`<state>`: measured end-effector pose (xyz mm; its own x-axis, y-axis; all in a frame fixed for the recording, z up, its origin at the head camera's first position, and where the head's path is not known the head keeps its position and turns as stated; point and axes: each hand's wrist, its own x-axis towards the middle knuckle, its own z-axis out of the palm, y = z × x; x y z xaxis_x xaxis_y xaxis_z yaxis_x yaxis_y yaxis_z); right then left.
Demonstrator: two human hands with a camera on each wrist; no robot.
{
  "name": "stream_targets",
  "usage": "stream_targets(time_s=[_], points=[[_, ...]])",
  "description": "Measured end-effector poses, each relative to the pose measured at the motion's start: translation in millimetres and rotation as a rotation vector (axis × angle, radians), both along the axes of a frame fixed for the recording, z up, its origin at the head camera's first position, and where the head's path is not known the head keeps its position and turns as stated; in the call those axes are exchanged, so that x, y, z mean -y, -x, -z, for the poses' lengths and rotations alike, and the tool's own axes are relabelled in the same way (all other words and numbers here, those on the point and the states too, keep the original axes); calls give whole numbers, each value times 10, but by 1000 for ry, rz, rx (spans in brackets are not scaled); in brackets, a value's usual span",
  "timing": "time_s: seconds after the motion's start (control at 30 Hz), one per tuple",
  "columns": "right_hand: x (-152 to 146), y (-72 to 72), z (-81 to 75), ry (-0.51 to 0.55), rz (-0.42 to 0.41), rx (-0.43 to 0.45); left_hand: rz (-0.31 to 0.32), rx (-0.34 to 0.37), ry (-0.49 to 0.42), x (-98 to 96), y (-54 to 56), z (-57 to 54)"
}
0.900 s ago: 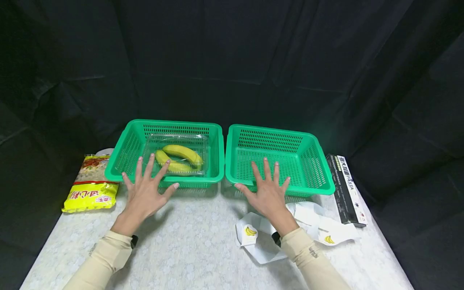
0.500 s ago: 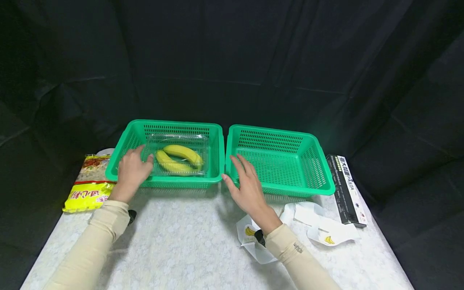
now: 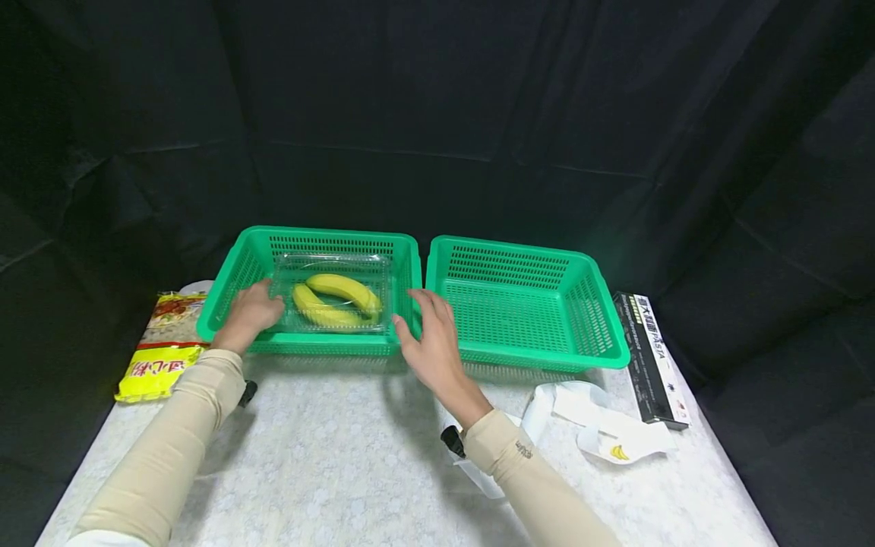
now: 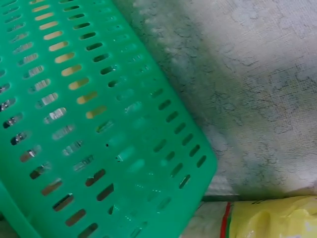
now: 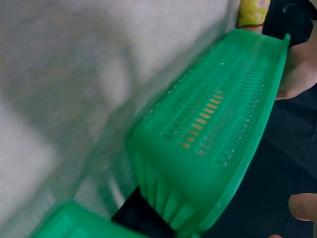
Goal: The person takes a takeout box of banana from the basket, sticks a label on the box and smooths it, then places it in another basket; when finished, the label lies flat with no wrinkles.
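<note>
A clear plastic container [image 3: 282, 267] holds two bananas [image 3: 342, 287] inside the left green basket [image 3: 403, 349]. My left hand [image 3: 251, 313] reaches over the basket's front left rim, with its fingers down beside the container's left edge. Its fingertips are hidden, so I cannot tell whether they grip. Over the right end of the same basket hovers my right hand [image 3: 434, 346], thumb and fingers spread apart and holding nothing. In the right wrist view, a fingertip of it, the thumb [image 5: 303, 206], and part of the left hand at the far rim show.
A second green basket [image 3: 506, 311] stands directly to the right. The yellow food bag [image 3: 160, 365] lies at the left, a black-and-white pasta box [image 3: 652, 361] at the right. White paper strips with banana pictures [image 3: 625, 437] lie in front of the right basket. Dark cloth [image 3: 437, 114] hangs behind.
Both hands were spread above the baskets. The left has moved down into the left basket beside the container; the right has swung left from the right basket to the left basket's right end.
</note>
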<state>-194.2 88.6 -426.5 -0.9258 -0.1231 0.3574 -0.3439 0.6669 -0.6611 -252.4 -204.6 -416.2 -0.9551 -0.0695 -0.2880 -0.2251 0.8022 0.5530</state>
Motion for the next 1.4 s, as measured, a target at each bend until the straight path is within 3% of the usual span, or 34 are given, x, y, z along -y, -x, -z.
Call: stream_targets(time_s=[0.33, 0.67, 1.1, 1.27, 1.4], points=[[278, 293, 29, -50, -36, 244, -22, 13, 19, 18, 41, 60], [501, 461, 4, -2, -58, 496, -44, 19, 3, 40, 51, 81], [651, 559, -45, -59, -19, 638, -33, 38, -9, 20, 48, 44], [660, 571, -20, -72, -5, 602, 22, 65, -12, 57, 27, 15], [650, 580, 40, -2, 44, 557, 40, 93, -78, 81, 8, 7]])
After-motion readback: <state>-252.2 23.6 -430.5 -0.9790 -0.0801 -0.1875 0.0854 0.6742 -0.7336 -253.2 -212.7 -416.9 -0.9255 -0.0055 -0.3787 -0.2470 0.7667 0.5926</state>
